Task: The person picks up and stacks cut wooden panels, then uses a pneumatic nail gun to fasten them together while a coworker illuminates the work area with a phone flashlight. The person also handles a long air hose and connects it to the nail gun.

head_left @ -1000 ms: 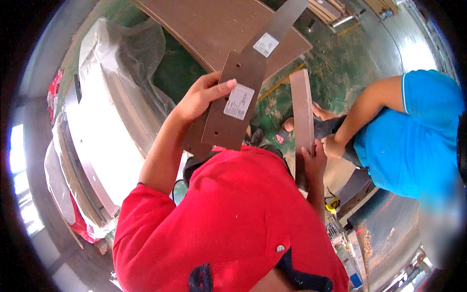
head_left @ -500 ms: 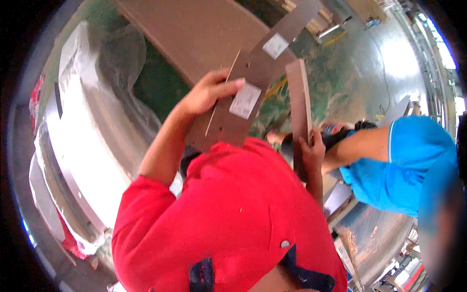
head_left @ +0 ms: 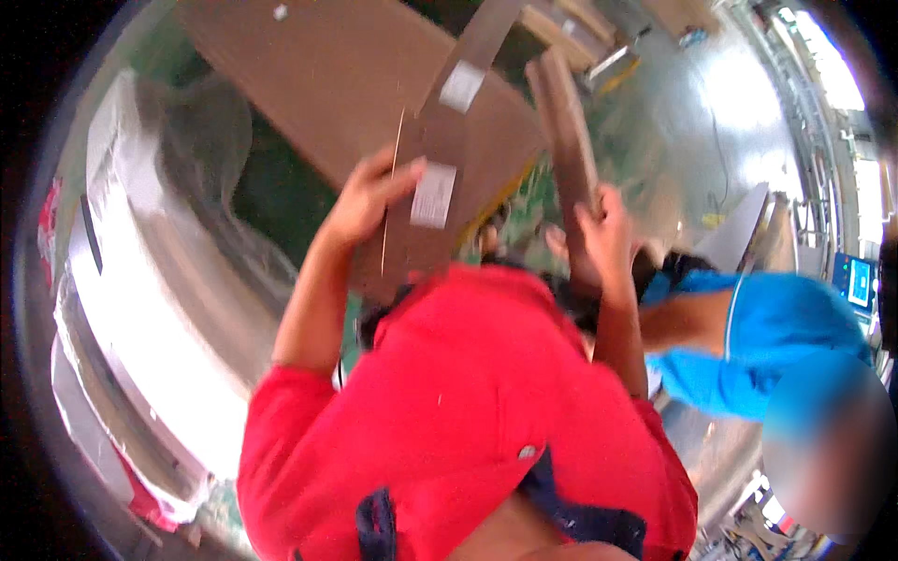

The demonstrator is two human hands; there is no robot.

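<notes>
My left hand (head_left: 367,204) is closed on the left edge of a flat brown board (head_left: 426,140), its thumb by a white label (head_left: 433,198). Beyond that, a second brown board piece with its own white label (head_left: 462,86) reaches toward the far side; whether the two are joined I cannot tell. My right hand (head_left: 610,234) grips a long, narrow brown board (head_left: 564,126), held tilted with its far end up. It looks layered, perhaps more than one piece. The lower ends of the boards are partly hidden by my red shirt.
A large brown panel (head_left: 327,79) lies ahead. At left stands a long white stack (head_left: 168,290) under clear plastic film. Close on my right, a co-worker in a blue shirt (head_left: 795,318) bends in. Brown boards (head_left: 571,33) lie on the far floor.
The narrow board in my right hand has risen and moved farther out. The labelled boards in my left hand have shifted left in the view, which has itself moved. Both hands keep hold.
</notes>
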